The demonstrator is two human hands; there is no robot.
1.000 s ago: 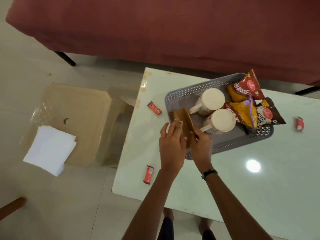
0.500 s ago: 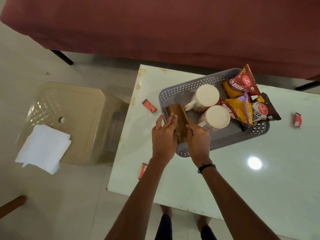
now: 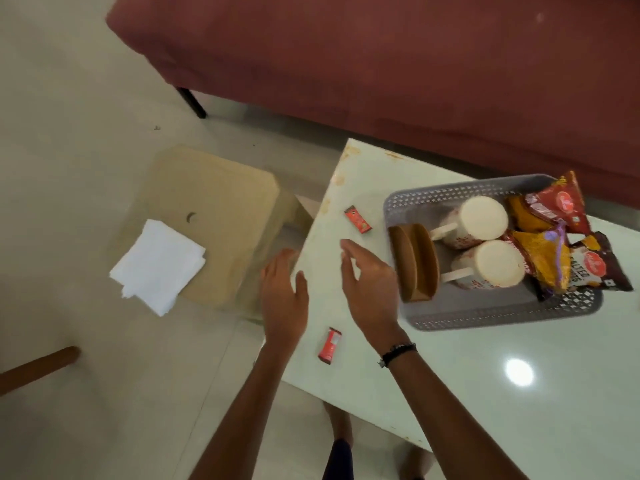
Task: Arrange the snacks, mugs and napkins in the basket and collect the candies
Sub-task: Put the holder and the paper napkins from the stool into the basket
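A moment before, both hands were pressed around the brown holder [image 3: 414,261] inside the basket [image 3: 485,313]. Now they had let go. The left hand [image 3: 284,299] and the right hand [image 3: 370,289] were both open and empty, fingers spread, held apart over the near left part of the bench [image 3: 485,393]. The left hand hung over the bench's left edge, toward the stool [image 3: 214,216].

The holder stood on its own at the left end of the basket, its slot facing up. Its long side ran from front to back. It was still empty. Beside it lay two white mugs [image 3: 481,220] on their sides, handles pointing left toward the holder. The snack packets [image 3: 554,244] filled the right end.

So that step looked done. The white napkins [image 3: 159,265] were probably next. They lay flat in a pile on the stool, well apart from the basket, with their long side slanting from near left to far right.

Two red candies [image 3: 358,220] [image 3: 329,345] still waited on the bench.
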